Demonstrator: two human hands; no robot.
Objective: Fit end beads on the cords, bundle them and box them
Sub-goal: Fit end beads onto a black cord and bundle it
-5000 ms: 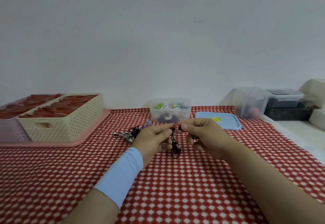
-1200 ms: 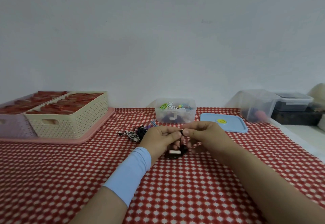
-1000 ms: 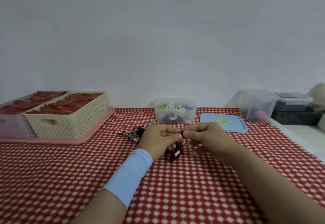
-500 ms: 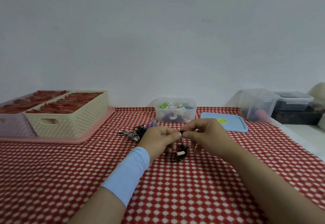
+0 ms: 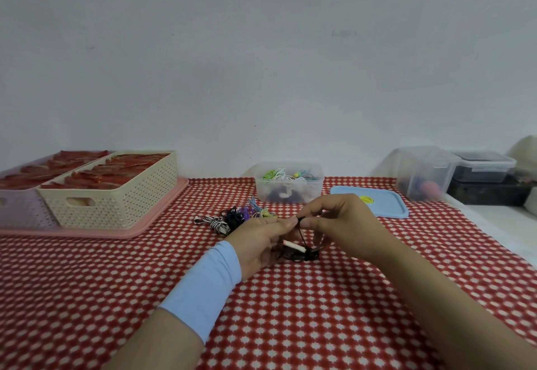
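Left hand (image 5: 260, 240) and right hand (image 5: 344, 224) meet fingertip to fingertip, both pinching the black cord (image 5: 302, 237) at its upper end. Coiled remainder hangs below them, near checked tablecloth (image 5: 319, 311), in front of clear box (image 5: 289, 195).

Hands held together, fingertip to fingertip.
The left hand (image 5: 261, 241), its wrist covered by a pale blue sleeve (image 5: 203, 288), is extended from 7 o'clock, the right hand (image 5: 340, 227) from 4 o'clock; a black cord (image 5: 299, 255) is pinched by both.
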